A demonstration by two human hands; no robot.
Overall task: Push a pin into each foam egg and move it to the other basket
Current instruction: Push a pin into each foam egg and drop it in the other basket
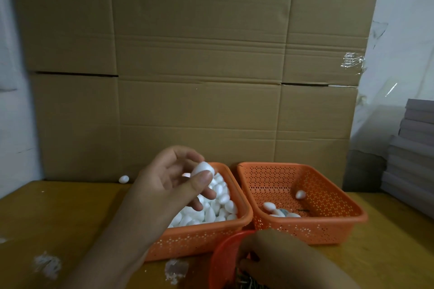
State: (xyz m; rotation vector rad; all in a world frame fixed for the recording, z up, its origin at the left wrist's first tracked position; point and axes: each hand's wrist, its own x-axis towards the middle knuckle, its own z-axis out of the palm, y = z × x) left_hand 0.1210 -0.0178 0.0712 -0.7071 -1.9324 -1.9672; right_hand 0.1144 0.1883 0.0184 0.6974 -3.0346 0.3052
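Observation:
My left hand (171, 185) is raised above the left orange basket (206, 237) and pinches one white foam egg (203, 168) between thumb and fingers. That basket is heaped with several white foam eggs (218, 206). The right orange basket (328, 225) holds a few eggs (270, 207) on its floor. My right hand (277, 256) reaches into a small red bowl (223, 258) at the bottom edge, fingers curled over dark metal pins (246, 280). Whether it grips a pin is hidden.
A flattened cardboard box (197, 65) stands as a wall behind the baskets. One stray egg (123, 179) lies on the wooden table (58, 218) by the cardboard. Grey stacked boards (413, 148) sit at the right. White foam crumbs (47, 264) dot the table front.

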